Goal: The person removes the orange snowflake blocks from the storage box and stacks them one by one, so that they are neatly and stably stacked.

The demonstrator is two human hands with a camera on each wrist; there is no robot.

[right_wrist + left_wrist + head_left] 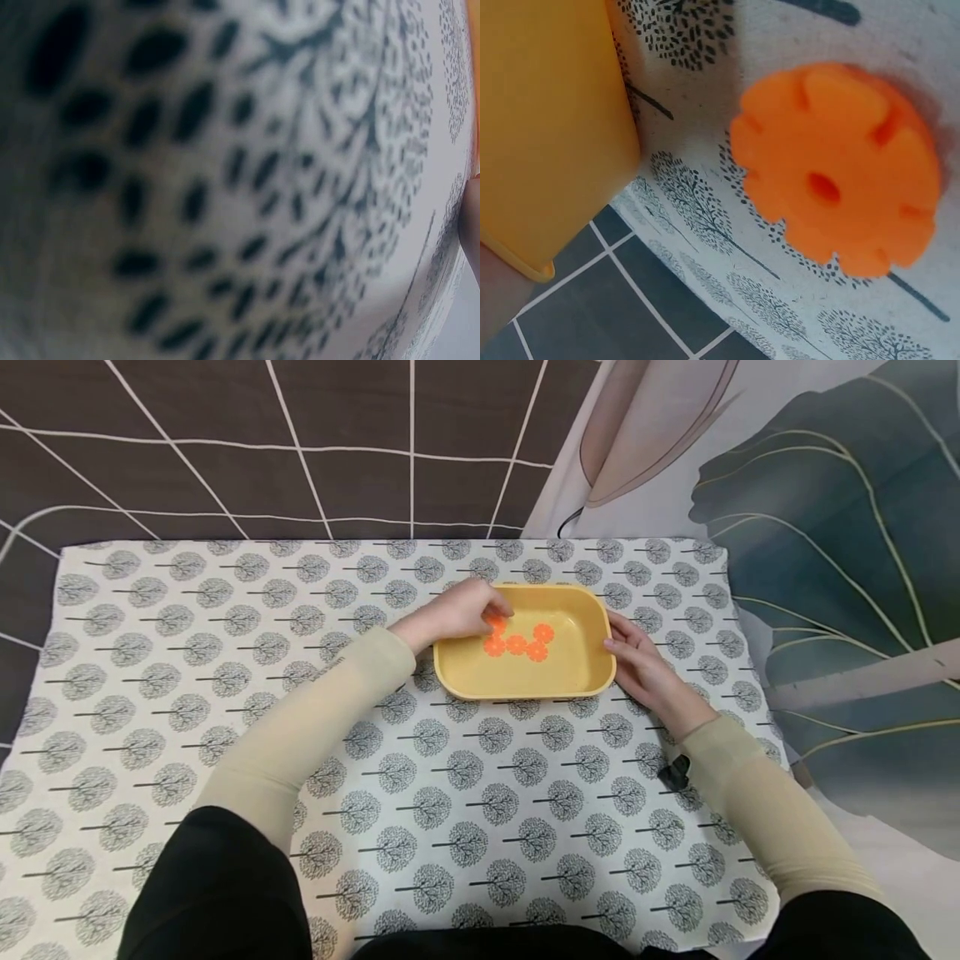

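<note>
A yellow plastic tub (pixel 577 672) sits on the patterned cloth, with several orange flower-shaped discs (pixel 515 645) on its floor. My left hand (pixel 465 608) reaches over the tub's left rim, its bent fingertips at the topmost left disc; whether they pinch it is hidden. On the right, my right hand (pixel 641 662) grips the tub's side, thumb at the rim and fingers along the outer wall. The left wrist view shows another notched orange disc (pixel 832 172) with a centre hole on the cloth, beside the tub wall (pixel 551 112). Mostly blurred cloth fills the right wrist view.
A white cloth with grey tree prints (pixel 450 810) covers the table. Behind it hangs a dark fabric with white grid lines (pixel 352 410). A leaf-patterned curtain (pixel 840 568) is at the right. A small black object (pixel 675 773) is by the right sleeve.
</note>
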